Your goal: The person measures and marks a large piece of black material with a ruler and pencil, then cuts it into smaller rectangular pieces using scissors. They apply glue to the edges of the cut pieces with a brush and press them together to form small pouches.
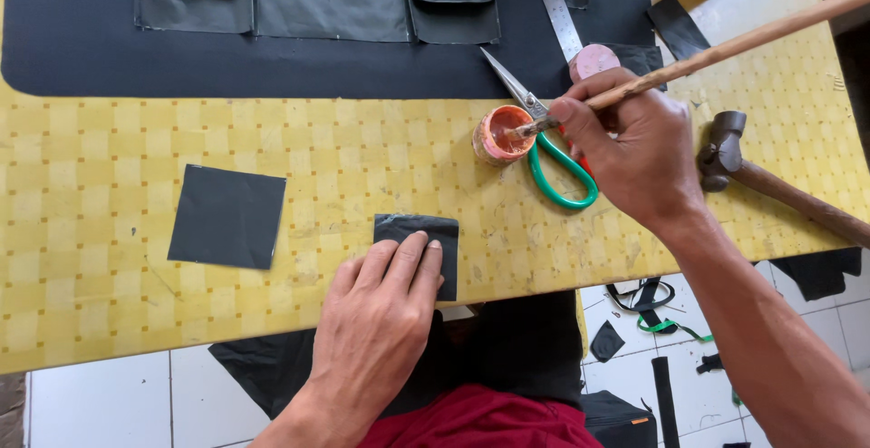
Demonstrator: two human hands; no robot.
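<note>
Right hand (634, 154) gripping the long wooden brush stick (725, 49) dips into the small orange glue pot (498, 135), which may tip; left hand (385, 308) flat, open, pins the small black fabric square (426, 231) at the bench's near edge.

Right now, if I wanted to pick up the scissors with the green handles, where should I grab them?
Probably by the green handle loops, coming from the table's near edge. The scissors lie flat, their pointed blades aimed away toward the black mat, so the rounded loops are the safe end. The right hand and the small orange pot crowd the middle.
</note>
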